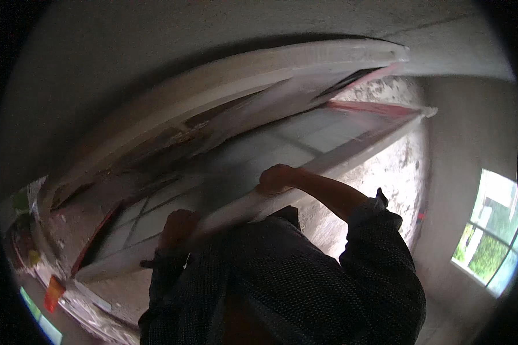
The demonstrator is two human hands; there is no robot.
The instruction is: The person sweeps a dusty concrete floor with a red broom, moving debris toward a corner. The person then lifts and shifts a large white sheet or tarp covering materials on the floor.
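Observation:
A long, glossy grey panel (pixel 305 141) with a pale edge slants across the middle of the view, in front of my body. Darker lines cross its face in a grid; whether they are bars or reflections I cannot tell. Reddish strips run along its two ends. My right hand (pixel 277 179) is closed over the near edge, about midway along. Lower down and to the left, my left hand (pixel 178 229) is closed on the same edge, blurred and in shadow. The fingertips of both hands are hidden.
Beyond the panel, a second long slab (pixel 230 86) with a thick pale edge lies alongside it, by the grey wall (pixel 126 52). Bright, spotted floor (pixel 380 187) shows at the right. A window (pixel 489 230) lies far right. Mixed clutter and an orange piece (pixel 53 294) sit lower left.

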